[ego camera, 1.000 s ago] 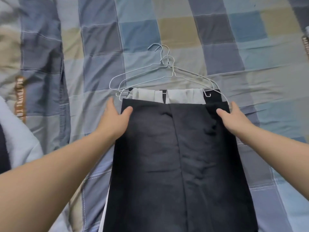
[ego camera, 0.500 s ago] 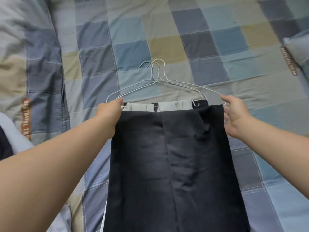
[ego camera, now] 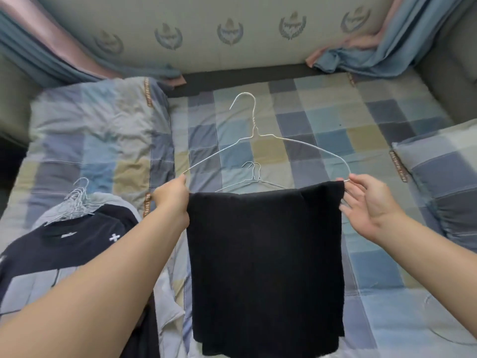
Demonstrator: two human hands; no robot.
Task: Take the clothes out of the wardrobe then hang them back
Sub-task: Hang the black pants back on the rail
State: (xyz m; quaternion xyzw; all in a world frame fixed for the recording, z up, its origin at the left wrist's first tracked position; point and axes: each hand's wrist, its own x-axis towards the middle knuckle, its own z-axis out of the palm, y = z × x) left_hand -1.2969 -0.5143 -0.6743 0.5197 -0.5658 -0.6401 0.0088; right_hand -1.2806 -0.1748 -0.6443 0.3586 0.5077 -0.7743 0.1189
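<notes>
A pair of black trousers (ego camera: pixel 265 267) hangs folded over the bottom bar of a silver wire hanger (ego camera: pixel 253 125), held up in the air over the bed. My left hand (ego camera: pixel 171 197) grips the hanger's left end together with the top corner of the trousers. At the hanger's right end, my right hand (ego camera: pixel 369 202) pinches the wire tip with thumb and forefinger, the other fingers spread loosely. Two more bare wire hangers (ego camera: pixel 254 174) lie on the checked bedsheet (ego camera: pixel 322 120) just behind the trousers.
A pile of clothes on a bundle of wire hangers (ego camera: pixel 77 202), topped by a dark T-shirt (ego camera: pixel 72 244), lies on the bed at the left. Checked pillows sit at the left (ego camera: pixel 98 130) and right (ego camera: pixel 438 177). A padded wall (ego camera: pixel 232 47) and curtains close the far side.
The trousers and one hanger have been lifted off the bed, my hands now at the hanger's ends. The white lining no longer shows. The view has tilted up toward the far wall.
</notes>
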